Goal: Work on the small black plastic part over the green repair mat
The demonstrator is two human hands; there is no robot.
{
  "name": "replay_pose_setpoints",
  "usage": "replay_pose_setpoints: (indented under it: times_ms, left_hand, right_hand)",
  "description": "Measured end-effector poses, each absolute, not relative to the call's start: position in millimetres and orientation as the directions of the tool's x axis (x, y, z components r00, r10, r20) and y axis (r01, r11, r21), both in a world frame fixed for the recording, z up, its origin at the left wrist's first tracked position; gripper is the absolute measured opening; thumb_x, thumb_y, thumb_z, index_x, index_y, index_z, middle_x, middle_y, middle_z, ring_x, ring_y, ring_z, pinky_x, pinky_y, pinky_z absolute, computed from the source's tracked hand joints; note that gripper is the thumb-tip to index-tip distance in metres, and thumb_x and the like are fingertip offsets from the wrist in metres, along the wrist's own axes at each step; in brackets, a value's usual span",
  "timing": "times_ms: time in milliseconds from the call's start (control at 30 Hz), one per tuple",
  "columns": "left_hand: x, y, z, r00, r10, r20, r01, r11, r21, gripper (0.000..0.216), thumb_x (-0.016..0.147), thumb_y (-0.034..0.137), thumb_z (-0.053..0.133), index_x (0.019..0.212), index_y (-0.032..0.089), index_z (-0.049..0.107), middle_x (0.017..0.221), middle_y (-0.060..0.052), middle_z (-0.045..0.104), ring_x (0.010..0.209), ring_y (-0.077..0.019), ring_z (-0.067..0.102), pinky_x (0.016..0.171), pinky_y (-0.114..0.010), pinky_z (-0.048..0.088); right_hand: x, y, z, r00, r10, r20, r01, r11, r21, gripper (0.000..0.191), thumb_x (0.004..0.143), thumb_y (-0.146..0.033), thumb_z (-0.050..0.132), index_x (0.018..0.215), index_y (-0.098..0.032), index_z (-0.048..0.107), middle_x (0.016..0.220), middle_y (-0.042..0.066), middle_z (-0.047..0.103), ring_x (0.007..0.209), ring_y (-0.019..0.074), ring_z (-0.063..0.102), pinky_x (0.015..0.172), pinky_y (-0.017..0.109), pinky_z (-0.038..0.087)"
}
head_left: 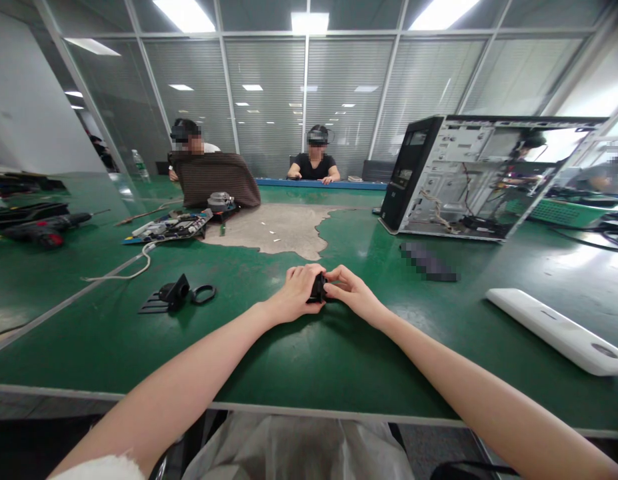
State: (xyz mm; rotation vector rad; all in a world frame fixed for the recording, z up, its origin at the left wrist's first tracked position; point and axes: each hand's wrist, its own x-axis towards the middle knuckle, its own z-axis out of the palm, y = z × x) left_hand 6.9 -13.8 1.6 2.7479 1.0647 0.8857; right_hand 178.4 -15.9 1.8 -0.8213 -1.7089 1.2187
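Left hand (297, 291), right hand (349, 291) grip small black part (317, 288) between tabletop (309, 367) near edge and tan patch (289, 230); long axis, facing unclear.

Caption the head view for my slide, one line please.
Left hand holds a small black part, right hand touching it, over a green table; an open-sided computer case stands farther right.

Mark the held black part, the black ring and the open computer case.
Held black part (317, 289): head view, its exposed middle.
Black ring (214, 292): head view, right side of its rim.
Open computer case (453, 179): head view, its inner metal wall.
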Motion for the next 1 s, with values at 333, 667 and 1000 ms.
replay_pose_setpoints:
  times_ms: [333, 667, 1000]
  left_hand:
    - [6.6, -14.5, 1.1, 0.612, 0.61, 0.503, 0.592, -0.775, 0.22, 0.057, 0.068, 0.028, 0.055, 0.116, 0.02, 0.025, 0.118, -0.01, 0.04, 0.11, -0.0246, 0.036, 0.091, -0.041, 0.024]
    - [6.1, -14.7, 0.1, 0.616, 0.591, 0.521, 0.591, -0.784, 0.19, 0.058, 0.068, 0.028, 0.056, 0.116, 0.019, 0.025, 0.117, -0.011, 0.04, 0.11, -0.0244, 0.037, 0.09, -0.041, 0.024]
    - [7.1, -18.7, 3.6, 0.613, 0.587, 0.528, 0.581, -0.788, 0.201, 0.062, 0.067, 0.037, 0.056, 0.117, 0.017, 0.025, 0.117, -0.012, 0.04, 0.112, -0.0249, 0.035, 0.091, -0.041, 0.024]
  right_hand:
    - [180.5, -16.0, 4.2, -0.439, 0.867, 0.234, 0.084, 0.299, -0.951, 0.027, 0.068, -0.029, 0.059, 0.09, -0.021, 0.047, 0.092, 0.001, 0.054, 0.08, 0.013, 0.057, 0.075, 0.031, 0.045]
    - [182.4, -16.2, 4.1, -0.466, 0.837, 0.287, 0.07, 0.358, -0.931, 0.025, 0.068, -0.027, 0.061, 0.087, -0.02, 0.046, 0.092, 0.0, 0.052, 0.08, 0.0124, 0.056, 0.075, 0.029, 0.046]
    - [181.2, -10.6, -1.9, -0.413, 0.875, 0.252, 0.1, 0.318, -0.943, 0.027, 0.069, -0.028, 0.059, 0.092, -0.021, 0.046, 0.095, 0.002, 0.051, 0.082, 0.013, 0.056, 0.08, 0.034, 0.044]
